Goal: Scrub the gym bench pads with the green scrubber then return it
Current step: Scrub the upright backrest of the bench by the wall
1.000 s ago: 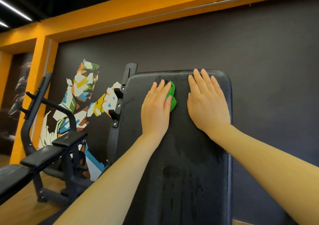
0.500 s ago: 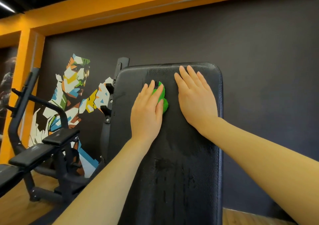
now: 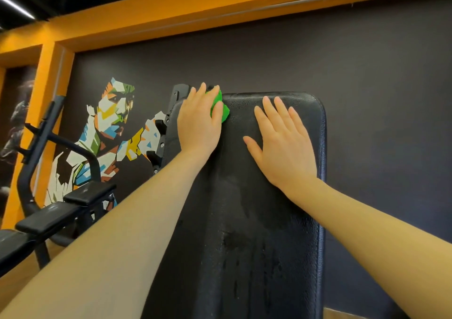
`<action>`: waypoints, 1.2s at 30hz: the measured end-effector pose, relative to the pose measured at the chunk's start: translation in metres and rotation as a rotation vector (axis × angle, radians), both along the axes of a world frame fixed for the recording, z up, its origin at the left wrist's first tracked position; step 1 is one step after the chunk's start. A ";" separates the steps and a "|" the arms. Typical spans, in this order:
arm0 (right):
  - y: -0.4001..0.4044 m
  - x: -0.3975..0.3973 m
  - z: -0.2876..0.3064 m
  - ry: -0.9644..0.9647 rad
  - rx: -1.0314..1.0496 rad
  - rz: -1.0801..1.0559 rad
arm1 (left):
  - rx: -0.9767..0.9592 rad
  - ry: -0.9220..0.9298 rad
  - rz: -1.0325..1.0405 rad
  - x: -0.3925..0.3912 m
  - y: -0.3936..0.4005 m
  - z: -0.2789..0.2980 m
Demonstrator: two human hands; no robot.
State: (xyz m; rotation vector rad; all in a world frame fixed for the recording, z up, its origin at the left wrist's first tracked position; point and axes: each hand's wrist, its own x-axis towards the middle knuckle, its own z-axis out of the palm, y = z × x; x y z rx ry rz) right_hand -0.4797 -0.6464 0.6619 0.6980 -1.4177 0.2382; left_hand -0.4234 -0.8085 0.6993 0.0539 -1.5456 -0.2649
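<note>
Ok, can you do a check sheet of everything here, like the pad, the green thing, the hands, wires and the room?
Surface: the black upright bench pad shows dark wet streaks and drips down its lower middle.
Job's things: the green scrubber is pressed against the pad's top left corner, mostly hidden under the left hand.
Clutter: nothing seen.
Grips: the left hand presses the scrubber with straight fingers; the right hand lies flat on the pad, fingers spread, holding nothing.
Cables: nothing seen.
Surroundings: dark wall with a colourful mural, orange beam, a second black bench at left, wooden floor.
</note>
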 end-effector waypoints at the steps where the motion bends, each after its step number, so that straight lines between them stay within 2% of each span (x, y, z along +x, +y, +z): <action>1: 0.000 0.000 0.000 0.001 -0.003 -0.001 | -0.026 -0.010 0.010 -0.003 -0.002 -0.003; 12: 0.000 0.003 -0.003 -0.020 0.007 -0.019 | -0.107 -0.019 -0.101 0.007 -0.004 -0.091; 15: 0.000 0.003 -0.003 -0.016 0.010 -0.032 | -0.055 0.012 -0.120 0.006 0.000 -0.078; 19: 0.000 0.003 -0.003 -0.019 0.010 -0.039 | -0.047 0.060 -0.058 0.006 0.005 -0.029; 23: 0.000 0.003 -0.002 -0.016 0.020 -0.062 | -0.090 -0.030 0.047 0.006 0.000 0.009; 29: 0.000 0.004 -0.002 -0.024 0.021 -0.082 | -0.257 -0.096 0.145 0.004 -0.013 0.004; 36: 0.000 0.004 -0.002 -0.034 0.024 -0.079 | -0.153 -0.082 0.001 0.006 -0.006 -0.017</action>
